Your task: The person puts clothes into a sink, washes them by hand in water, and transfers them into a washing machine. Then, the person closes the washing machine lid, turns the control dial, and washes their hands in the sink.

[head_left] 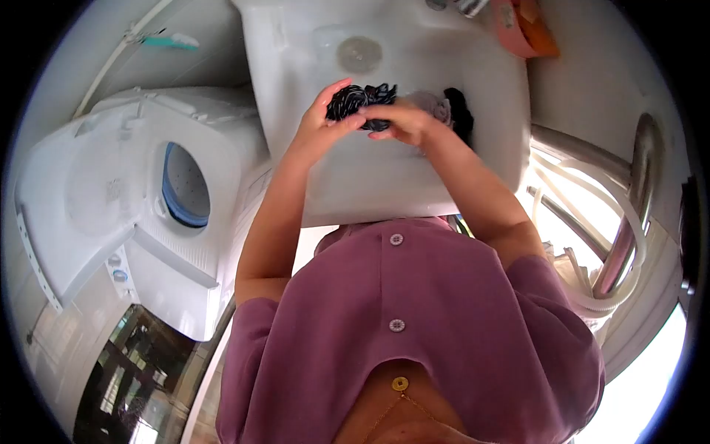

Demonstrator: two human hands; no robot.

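Over the white sink [355, 177], both hands grip a bunched-up black cloth with thin white stripes [362, 102]. My left hand [325, 118] is curled around its left side, thumb towards the middle. My right hand [403, 122] closes on its right side, fingers near the left thumb. To the right of my right hand lie a crumpled greyish cloth [433, 106] and a black cloth [460, 115], partly hidden by my forearm. Beyond the bundle is the round drain [360, 55]. What the striped bundle is exactly cannot be made out.
At left stands a white washing machine [81, 185] with a round opening [185, 185]. A pink container [514, 33] with something orange sits at the sink's upper right corner. Metal pipes [629, 222] and a pale hose [592, 305] are at right. A teal-and-white brush [171, 42] is at upper left.
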